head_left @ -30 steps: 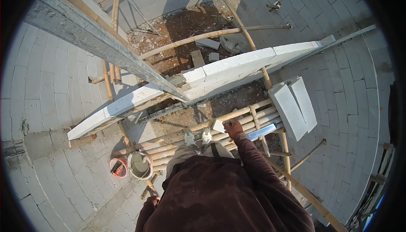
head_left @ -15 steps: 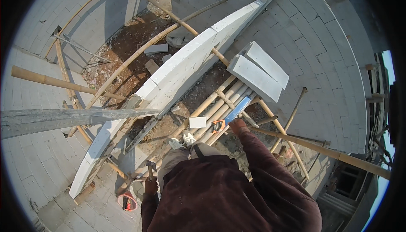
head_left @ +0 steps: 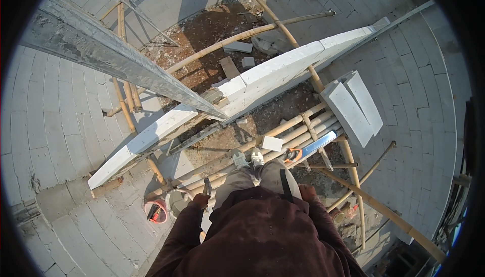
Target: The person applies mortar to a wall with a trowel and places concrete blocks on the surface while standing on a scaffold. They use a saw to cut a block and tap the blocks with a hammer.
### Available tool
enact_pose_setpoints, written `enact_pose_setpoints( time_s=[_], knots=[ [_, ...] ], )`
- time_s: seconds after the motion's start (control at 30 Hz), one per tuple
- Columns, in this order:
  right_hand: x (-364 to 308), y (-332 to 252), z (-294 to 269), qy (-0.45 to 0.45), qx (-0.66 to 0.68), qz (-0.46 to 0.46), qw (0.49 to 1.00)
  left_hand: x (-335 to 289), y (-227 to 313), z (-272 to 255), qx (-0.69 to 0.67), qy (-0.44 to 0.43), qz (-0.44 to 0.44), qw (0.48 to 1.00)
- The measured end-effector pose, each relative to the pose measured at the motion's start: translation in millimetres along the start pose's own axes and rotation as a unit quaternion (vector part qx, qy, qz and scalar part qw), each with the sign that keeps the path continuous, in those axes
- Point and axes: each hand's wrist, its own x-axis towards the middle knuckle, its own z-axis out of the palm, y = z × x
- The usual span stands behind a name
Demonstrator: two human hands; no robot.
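At my left side, my left hand [head_left: 201, 200] is closed around the handle of a hammer [head_left: 206, 185], whose head points up. My right hand [head_left: 307, 192] hangs beside my right thigh, its fingers too small and partly hidden to read. Ahead of it, a hand saw [head_left: 318, 144] with a blue blade and an orange and black handle lies on the bamboo pole platform [head_left: 298, 133]. A small white block [head_left: 272, 143] sits left of the saw, just beyond my shoes.
Two large pale blocks [head_left: 348, 110] lie at the platform's far right end. A low white block wall [head_left: 283, 65] runs diagonally ahead, with a grey metal beam [head_left: 131, 60] crossing it. Bamboo poles [head_left: 384, 209] cross at right. A pink-rimmed bucket [head_left: 155, 211] holding tools stands at left.
My right hand has drawn back from beside the saw's handle to my thigh; the saw stays on the poles. My left hand keeps the hammer. The view has turned and shifted.
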Motion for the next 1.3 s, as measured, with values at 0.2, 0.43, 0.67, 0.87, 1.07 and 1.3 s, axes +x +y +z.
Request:
enact_pose_setpoints(
  time_s=[0.2,0.43,0.67,0.87,1.07,1.3],
  knots=[
    [-19.9,-7.5,-30.5,0.113,0.041,0.097,0.988,23.7,8.2,10.0,0.262,-0.101,0.223,0.934],
    [-9.6,-36.4,-40.2,0.113,0.129,0.153,0.973,36.1,12.4,-36.6,0.196,-0.047,0.142,0.969],
    [-49.8,19.8,-51.5,0.105,0.480,0.262,0.830,35.5,71.5,-19.4,0.213,-0.066,0.160,0.962],
    [-45.6,-57.2,-66.1,0.076,0.561,0.112,0.817,27.4,106.0,-66.4,0.178,0.003,0.122,0.976],
    [-3.8,23.8,-131.2,-0.038,0.250,0.319,0.914,34.8,155.3,-20.0,0.218,0.009,0.132,0.967],
    [140.3,63.4,-231.6,0.150,0.058,0.183,0.970,5.4,265.8,49.1,0.295,0.125,0.207,0.924]
  ],
)
